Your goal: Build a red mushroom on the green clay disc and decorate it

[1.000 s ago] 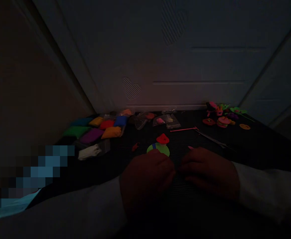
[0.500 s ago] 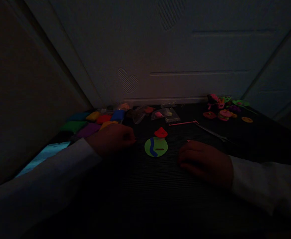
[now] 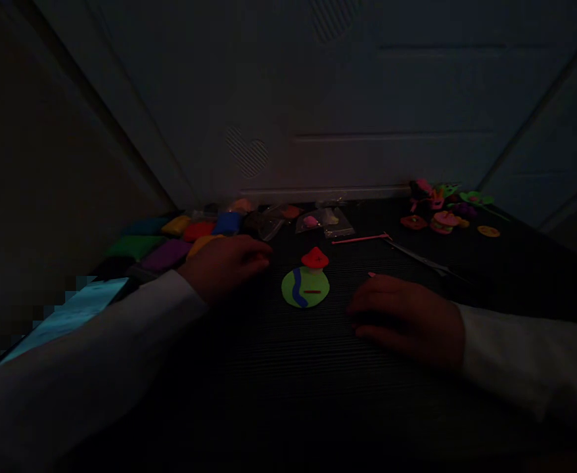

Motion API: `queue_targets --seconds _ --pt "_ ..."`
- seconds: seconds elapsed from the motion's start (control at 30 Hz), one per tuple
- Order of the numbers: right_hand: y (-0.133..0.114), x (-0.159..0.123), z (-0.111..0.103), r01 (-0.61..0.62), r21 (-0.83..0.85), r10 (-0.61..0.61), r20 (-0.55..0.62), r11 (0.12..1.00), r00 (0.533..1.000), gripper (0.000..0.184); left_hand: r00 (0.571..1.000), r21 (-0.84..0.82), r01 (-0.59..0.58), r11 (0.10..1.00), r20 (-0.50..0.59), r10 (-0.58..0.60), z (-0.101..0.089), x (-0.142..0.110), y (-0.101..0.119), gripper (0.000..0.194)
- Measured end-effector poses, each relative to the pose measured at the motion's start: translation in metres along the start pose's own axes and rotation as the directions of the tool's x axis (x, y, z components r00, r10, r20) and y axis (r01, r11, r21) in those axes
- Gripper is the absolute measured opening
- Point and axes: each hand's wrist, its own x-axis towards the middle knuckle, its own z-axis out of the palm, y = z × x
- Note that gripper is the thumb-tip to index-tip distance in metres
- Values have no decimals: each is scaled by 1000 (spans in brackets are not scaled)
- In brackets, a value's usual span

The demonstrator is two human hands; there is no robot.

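A flat round green clay disc point(image 3: 319, 282) lies on the dark table between my hands. It carries a wavy blue strip point(image 3: 297, 288) and a short dark red strip point(image 3: 312, 292). At its back edge stands a small clay mushroom with a red cap point(image 3: 315, 259). My left hand point(image 3: 227, 268) is left of the disc, thumb and forefinger slightly apart, nothing visible between them. My right hand point(image 3: 404, 320) rests right of the disc, fingers curved and thumb apart, holding nothing I can see. A tiny pink piece point(image 3: 371, 274) sits just beyond its knuckles. The light is very dim.
Coloured clay packs, such as a purple one point(image 3: 166, 255), crowd the left. Clear bags point(image 3: 338, 223) lie behind. A pink stick point(image 3: 360, 239) and scissors point(image 3: 424, 260) lie right of centre, finished clay figures point(image 3: 445, 222) far right. A lit screen point(image 3: 74, 315) is beside my left forearm.
My left hand's thumb and forefinger, closed together before, have parted. My right hand's thumb now stands further from its fingers. The view has shifted slightly; the disc and mushroom keep their places.
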Motion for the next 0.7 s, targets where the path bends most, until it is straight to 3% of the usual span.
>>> queue_targets --seconds 0.17,0.3,0.5,0.7 --pt "1 -3 -2 -20 12 20 -4 1000 1000 27 997 47 -68 997 42 66 7 3 -6 38" --pt "1 -2 -2 -10 13 10 4 1000 1000 19 992 62 -78 995 105 71 3 2 -4 30" --pt "-2 -1 0 -5 -2 5 11 1000 1000 11 996 91 -78 993 -28 81 10 3 -1 29" --pt "-4 -5 0 -2 -16 2 4 1000 1000 9 980 185 -156 970 -97 176 23 2 5 34"
